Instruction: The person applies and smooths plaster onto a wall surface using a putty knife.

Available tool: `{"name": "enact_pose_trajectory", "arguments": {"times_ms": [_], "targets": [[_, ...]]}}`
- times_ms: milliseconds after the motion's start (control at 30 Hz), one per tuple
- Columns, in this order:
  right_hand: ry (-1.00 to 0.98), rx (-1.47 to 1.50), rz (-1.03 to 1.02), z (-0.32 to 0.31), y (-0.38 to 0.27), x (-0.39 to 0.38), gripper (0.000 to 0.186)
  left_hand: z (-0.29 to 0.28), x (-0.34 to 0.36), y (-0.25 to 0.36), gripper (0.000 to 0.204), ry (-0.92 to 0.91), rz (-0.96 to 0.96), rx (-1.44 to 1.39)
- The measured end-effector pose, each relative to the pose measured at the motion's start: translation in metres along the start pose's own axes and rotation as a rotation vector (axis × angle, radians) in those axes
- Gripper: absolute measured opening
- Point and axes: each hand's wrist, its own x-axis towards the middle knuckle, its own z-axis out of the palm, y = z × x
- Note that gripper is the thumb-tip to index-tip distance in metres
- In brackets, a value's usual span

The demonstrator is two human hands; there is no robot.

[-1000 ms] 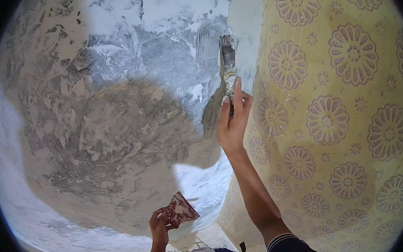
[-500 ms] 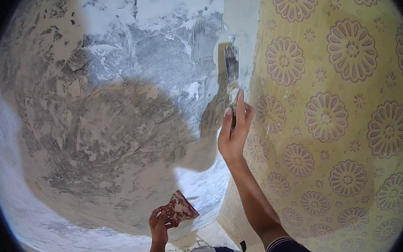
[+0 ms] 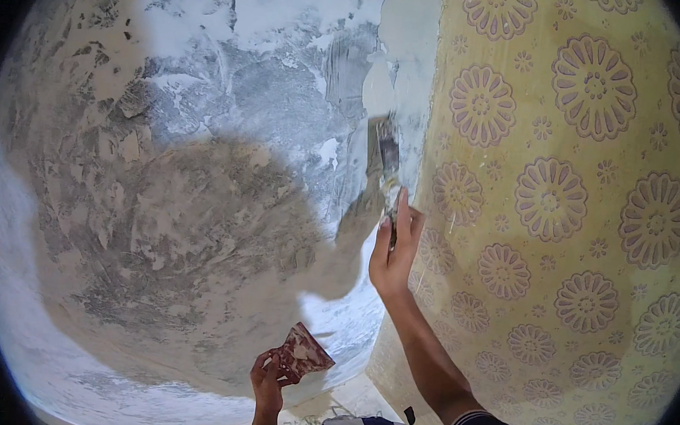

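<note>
My right hand (image 3: 395,257) is closed around the handle of a putty knife (image 3: 389,154), index finger stretched along it. The blade points upward at the wall, over a pale strip of filler (image 3: 408,34) beside the corner. Whether the blade edge touches the surface is hard to tell. Lower down, my left hand (image 3: 266,384) grips a dark red, flat spreader (image 3: 303,357) by its left side. Whitish smears of filler show on the spreader's face.
A rough grey wall (image 3: 194,233) with white patches fills the left. To the right, a yellow wall (image 3: 521,139) carries a pattern of purple flowers, meeting the grey one at a vertical corner. Shadows of my arm and body fall across the grey wall.
My right hand and the putty knife have moved down along the filler strip. A smooth, pale patch now shows above the blade. The left hand stays almost where it was.
</note>
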Motion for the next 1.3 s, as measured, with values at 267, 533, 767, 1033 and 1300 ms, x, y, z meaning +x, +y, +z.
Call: {"name": "enact_pose_trajectory", "arguments": {"times_ms": [267, 533, 767, 1033, 1300], "targets": [[0.018, 0.120, -0.012, 0.005, -0.023, 0.069, 0.056, 0.006, -0.001, -0.001, 0.026, 0.002, -0.012, -0.035], [-0.028, 0.074, 0.087, 0.007, -0.009, -0.013, 0.055, 0.000, -0.002, -0.001, 0.024, -0.004, 0.001, -0.027], [0.030, 0.033, 0.028, 0.003, -0.015, 0.048, 0.057, -0.003, 0.000, -0.003, 0.026, -0.022, 0.004, -0.025], [0.045, 0.009, 0.015, 0.015, -0.004, -0.002, 0.052, -0.001, -0.007, 0.002, 0.024, 0.035, -0.013, -0.015], [0.051, 0.066, 0.070, 0.007, -0.002, 0.031, 0.056, -0.007, -0.004, 0.006, 0.023, -0.004, 0.005, 0.006]]}}
